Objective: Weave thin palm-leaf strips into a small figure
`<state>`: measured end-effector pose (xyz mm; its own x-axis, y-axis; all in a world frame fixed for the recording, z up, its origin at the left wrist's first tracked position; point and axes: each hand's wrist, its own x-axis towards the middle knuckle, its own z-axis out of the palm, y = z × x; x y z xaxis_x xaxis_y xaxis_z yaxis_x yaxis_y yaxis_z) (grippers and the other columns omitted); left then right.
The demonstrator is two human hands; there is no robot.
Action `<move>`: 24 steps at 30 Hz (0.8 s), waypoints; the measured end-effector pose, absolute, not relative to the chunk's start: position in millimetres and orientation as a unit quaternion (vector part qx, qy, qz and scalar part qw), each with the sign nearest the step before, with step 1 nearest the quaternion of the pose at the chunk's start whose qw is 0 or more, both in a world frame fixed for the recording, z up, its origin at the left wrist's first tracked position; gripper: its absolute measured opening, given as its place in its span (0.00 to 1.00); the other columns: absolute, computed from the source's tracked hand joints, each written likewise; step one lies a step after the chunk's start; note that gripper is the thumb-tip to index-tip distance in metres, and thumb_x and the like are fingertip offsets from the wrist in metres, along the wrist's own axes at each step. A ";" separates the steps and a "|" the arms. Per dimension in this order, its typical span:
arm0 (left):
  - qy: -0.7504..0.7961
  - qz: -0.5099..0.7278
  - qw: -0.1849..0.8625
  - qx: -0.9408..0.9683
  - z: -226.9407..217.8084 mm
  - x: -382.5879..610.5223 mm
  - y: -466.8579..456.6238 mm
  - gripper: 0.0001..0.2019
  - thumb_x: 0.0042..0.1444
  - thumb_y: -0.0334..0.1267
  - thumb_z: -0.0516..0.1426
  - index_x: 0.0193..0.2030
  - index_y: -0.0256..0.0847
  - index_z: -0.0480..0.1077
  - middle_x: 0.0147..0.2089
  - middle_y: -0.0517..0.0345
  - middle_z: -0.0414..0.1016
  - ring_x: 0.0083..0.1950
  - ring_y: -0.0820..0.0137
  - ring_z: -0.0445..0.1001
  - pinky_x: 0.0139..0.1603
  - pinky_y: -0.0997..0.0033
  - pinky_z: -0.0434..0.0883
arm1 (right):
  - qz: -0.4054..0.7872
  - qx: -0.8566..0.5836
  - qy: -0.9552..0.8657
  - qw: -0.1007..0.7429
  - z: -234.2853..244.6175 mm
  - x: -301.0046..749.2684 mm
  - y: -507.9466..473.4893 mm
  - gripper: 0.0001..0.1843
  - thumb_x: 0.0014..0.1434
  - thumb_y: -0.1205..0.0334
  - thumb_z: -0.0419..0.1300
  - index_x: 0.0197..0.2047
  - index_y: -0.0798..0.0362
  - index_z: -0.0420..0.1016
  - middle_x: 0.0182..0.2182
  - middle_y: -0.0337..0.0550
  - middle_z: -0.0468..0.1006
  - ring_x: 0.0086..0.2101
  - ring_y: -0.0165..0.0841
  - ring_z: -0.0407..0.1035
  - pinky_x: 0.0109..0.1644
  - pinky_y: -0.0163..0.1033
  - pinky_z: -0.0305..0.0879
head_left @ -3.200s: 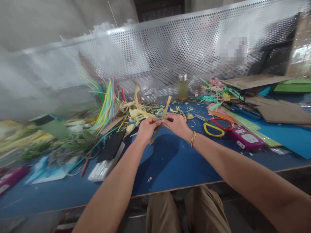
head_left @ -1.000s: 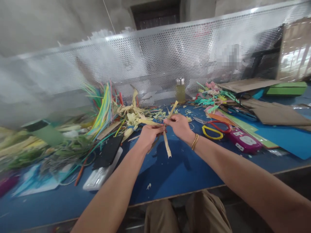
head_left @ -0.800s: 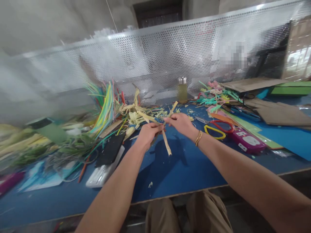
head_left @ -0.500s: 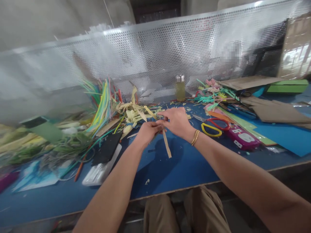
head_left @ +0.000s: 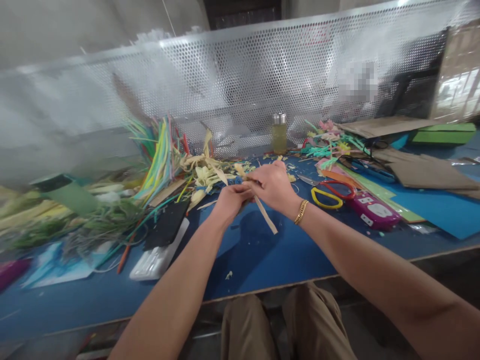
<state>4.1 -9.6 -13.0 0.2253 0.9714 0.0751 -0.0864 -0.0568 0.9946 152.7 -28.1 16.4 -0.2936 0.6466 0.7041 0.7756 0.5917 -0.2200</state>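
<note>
My left hand (head_left: 229, 201) and my right hand (head_left: 272, 185) meet over the blue table (head_left: 258, 260), both pinched on a pale yellow strip (head_left: 267, 216). The strip's loose end hangs down and to the right below my right hand. A gold bracelet sits on my right wrist. Just beyond my hands lies a heap of pale yellow husk-like strips (head_left: 204, 172).
Yellow- and red-handled scissors (head_left: 330, 196) and a pink case (head_left: 375, 212) lie to the right. A small bottle (head_left: 279, 132) stands by the perforated metal screen (head_left: 262, 85). Coloured strips (head_left: 161, 160), a black pad (head_left: 168, 226) and a white tray (head_left: 157, 255) lie to the left. Brown card (head_left: 427, 172) is at far right.
The strip's upper end, which stuck up past my right hand, is folded in under my fingers. Its lower end has swung out to the right. My hands have closed together.
</note>
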 end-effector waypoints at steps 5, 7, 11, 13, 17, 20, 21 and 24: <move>0.393 0.512 0.585 0.492 -10.0 -4.4 0.0 0.12 0.40 0.41 0.69 0.29 0.35 0.77 0.27 0.54 0.77 0.28 0.71 0.73 0.32 0.72 0.68 | -0.088 -0.518 -0.746 0.409 19.3 159.6 -27.1 0.16 0.62 0.51 0.55 0.33 0.52 0.77 0.32 0.44 0.78 0.37 0.37 0.66 0.47 0.43 0.46; 0.383 0.524 0.587 0.484 -7.1 -7.1 0.5 0.13 0.40 0.41 0.68 0.32 0.36 0.78 0.29 0.54 0.77 0.31 0.70 0.74 0.34 0.71 0.69 | -0.055 -0.559 -0.753 0.344 14.3 159.7 -23.7 0.22 0.63 0.48 0.52 0.26 0.53 0.75 0.28 0.45 0.77 0.34 0.37 0.66 0.44 0.43 0.48; 0.379 0.512 0.572 0.517 -7.4 -9.3 1.1 0.13 0.39 0.38 0.69 0.33 0.35 0.78 0.29 0.53 0.78 0.29 0.71 0.73 0.33 0.72 0.68 | 0.044 -0.564 -0.783 0.260 4.8 153.8 -18.0 0.24 0.65 0.51 0.49 0.26 0.52 0.77 0.28 0.45 0.78 0.32 0.35 0.68 0.40 0.41 0.50; 0.387 0.505 0.553 0.538 -8.8 -8.8 1.6 0.12 0.39 0.36 0.68 0.33 0.36 0.78 0.27 0.55 0.77 0.25 0.74 0.70 0.29 0.73 0.65 | 0.073 -0.552 -0.789 0.260 3.9 150.2 -18.1 0.21 0.65 0.55 0.50 0.27 0.51 0.78 0.28 0.44 0.79 0.32 0.35 0.69 0.38 0.40 0.50; 0.394 0.523 0.522 0.548 -8.8 -3.4 -0.5 0.08 0.40 0.36 0.67 0.27 0.35 0.76 0.21 0.59 0.73 0.22 0.76 0.65 0.26 0.74 0.63 | 0.069 -0.540 -0.795 0.267 6.0 145.3 -22.7 0.19 0.64 0.59 0.51 0.26 0.51 0.76 0.27 0.42 0.79 0.32 0.34 0.69 0.37 0.39 0.50; 0.372 0.553 0.534 0.520 -8.6 1.8 -2.5 0.09 0.37 0.34 0.68 0.26 0.34 0.75 0.24 0.57 0.75 0.26 0.73 0.70 0.32 0.72 0.68 | 0.058 -0.533 -0.797 0.277 6.1 142.9 -26.0 0.18 0.63 0.60 0.51 0.24 0.52 0.75 0.27 0.42 0.78 0.32 0.33 0.69 0.37 0.38 0.51; 0.369 0.563 0.537 0.509 -9.0 2.8 -2.4 0.09 0.36 0.34 0.68 0.25 0.34 0.75 0.25 0.56 0.75 0.28 0.72 0.71 0.33 0.72 0.68 | 0.060 -0.527 -0.799 0.282 5.6 142.3 -26.5 0.18 0.63 0.60 0.51 0.24 0.53 0.74 0.27 0.42 0.78 0.32 0.33 0.69 0.37 0.38 0.51; 0.380 0.576 0.534 0.489 -11.1 1.7 -0.1 0.09 0.35 0.33 0.68 0.24 0.34 0.75 0.25 0.57 0.75 0.27 0.72 0.71 0.31 0.72 0.68 | 0.079 -0.507 -0.803 0.303 3.7 141.7 -25.9 0.18 0.63 0.60 0.52 0.23 0.53 0.74 0.26 0.41 0.78 0.31 0.32 0.69 0.37 0.37 0.52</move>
